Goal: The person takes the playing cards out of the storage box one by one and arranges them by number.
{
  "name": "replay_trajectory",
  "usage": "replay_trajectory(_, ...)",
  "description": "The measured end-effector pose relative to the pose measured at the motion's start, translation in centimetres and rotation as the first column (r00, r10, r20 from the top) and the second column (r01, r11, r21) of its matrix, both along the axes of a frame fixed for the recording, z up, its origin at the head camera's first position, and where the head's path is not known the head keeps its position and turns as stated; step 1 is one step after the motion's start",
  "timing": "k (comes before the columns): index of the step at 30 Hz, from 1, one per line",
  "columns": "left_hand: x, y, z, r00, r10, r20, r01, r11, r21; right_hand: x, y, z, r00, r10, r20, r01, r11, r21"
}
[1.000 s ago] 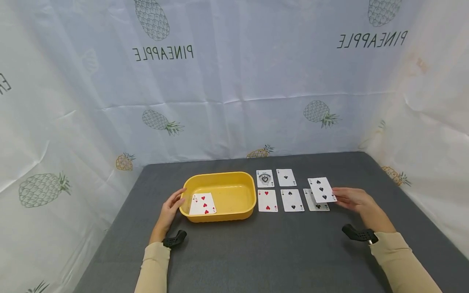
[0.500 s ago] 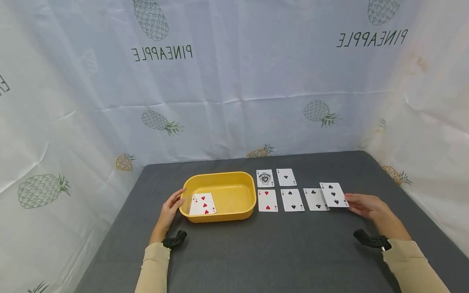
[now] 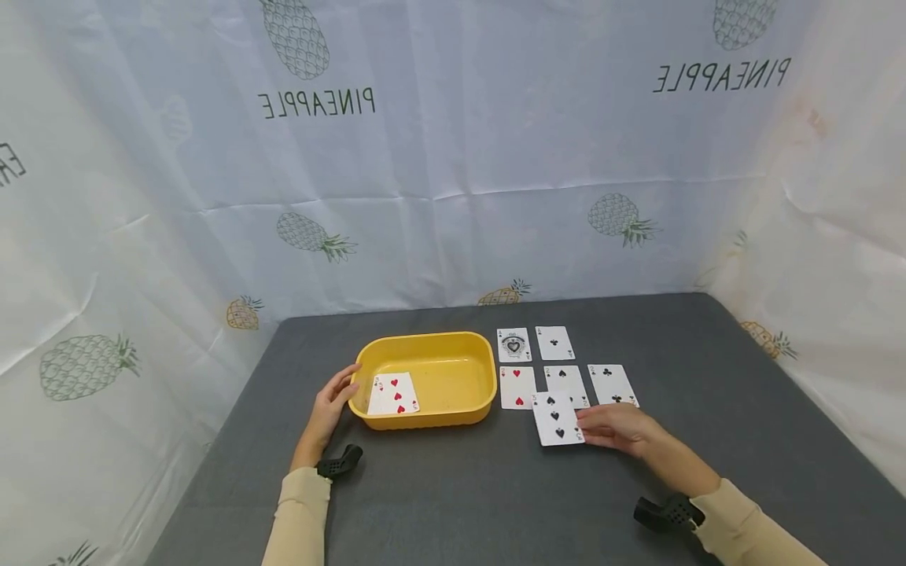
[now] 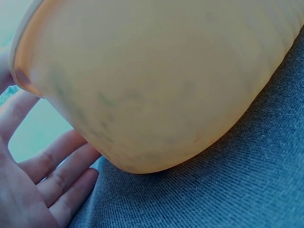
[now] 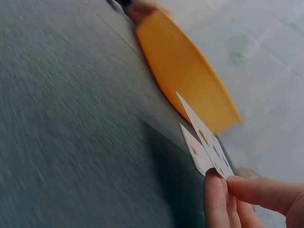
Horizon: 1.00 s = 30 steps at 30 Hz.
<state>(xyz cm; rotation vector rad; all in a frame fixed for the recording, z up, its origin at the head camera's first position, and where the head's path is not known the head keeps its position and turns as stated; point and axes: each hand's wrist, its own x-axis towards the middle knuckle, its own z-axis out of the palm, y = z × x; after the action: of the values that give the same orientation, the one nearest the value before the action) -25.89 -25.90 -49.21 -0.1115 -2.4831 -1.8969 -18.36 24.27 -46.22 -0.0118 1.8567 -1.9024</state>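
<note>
My right hand (image 3: pixel 623 428) pinches a three of spades (image 3: pixel 554 420) between thumb and fingers. The card hangs tilted above the table, overlapping the lower edge of the two of spades (image 3: pixel 564 379). In the right wrist view the thumb lies on one face of the card (image 5: pixel 209 140). My left hand (image 3: pixel 329 402) rests against the left rim of a yellow tray (image 3: pixel 446 420), its fingers mostly straight in the left wrist view. Inside the tray lies a three of hearts (image 3: pixel 393 395); whether more cards lie under it is hard to tell.
Right of the tray, face up in two rows, are an ace of spades (image 3: pixel 513 346), an ace of clubs (image 3: pixel 555 343), a two of hearts (image 3: pixel 517 385) and a two of clubs (image 3: pixel 613 384). A grey cloth (image 3: pixel 453 503) covers the table; a pineapple-print curtain (image 3: pixel 453 141) stands behind.
My right hand has carried the three of spades first right, then left and nearer, from over the two of clubs to below the two of spades. The left hand and tray stay put.
</note>
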Motion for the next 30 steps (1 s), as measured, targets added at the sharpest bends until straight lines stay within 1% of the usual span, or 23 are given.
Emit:
replay_trajectory(1,0.0,0.0,0.0,1.000,0.000,0.001,0.000,1.000,0.000,-0.2,-1.0,0.0,0.997,-0.046,0.069,0.047,0.999,-0.013)
replay_trajectory(3,-0.1,0.0,0.0,1.000,-0.001,0.000,0.001,1.000,-0.002,-0.1,-2.3,-0.2,0.997,-0.042,0.066,0.040,0.999,0.027)
replay_trajectory(4,-0.1,0.0,0.0,1.000,-0.002,-0.001,0.002,1.000,-0.002,-0.1,-2.9,-0.2,0.996,-0.048,0.081,0.046,0.998,0.031)
replay_trajectory(5,-0.1,0.0,0.0,1.000,-0.002,-0.001,0.002,1.000,-0.001,0.0,-3.4,-0.3,0.997,-0.038,0.068,0.034,0.998,0.051)
replay_trajectory(10,-0.1,0.1,0.0,1.000,-0.007,-0.009,0.007,1.000,0.012,0.5,-5.1,-0.5,0.997,-0.030,0.067,0.024,0.996,0.084)
replay_trajectory(12,-0.1,0.1,0.0,1.000,-0.008,-0.010,0.008,1.000,0.013,0.6,-5.6,-0.5,0.995,-0.043,0.086,0.035,0.995,0.091)
replay_trajectory(22,-0.1,-0.1,-0.1,1.000,-0.005,-0.007,0.005,1.000,0.009,1.3,-6.4,-0.7,0.998,-0.031,0.058,0.022,0.989,0.149)
replay_trajectory(27,-0.1,-0.1,-0.1,1.000,-0.011,-0.017,0.011,1.000,0.019,1.4,-6.6,-0.8,0.998,-0.021,0.052,0.011,0.984,0.180)
replay_trajectory(30,-0.1,-0.1,-0.1,1.000,-0.012,-0.019,0.012,1.000,0.016,1.6,-6.5,-0.8,0.999,-0.013,0.033,0.006,0.979,0.206)
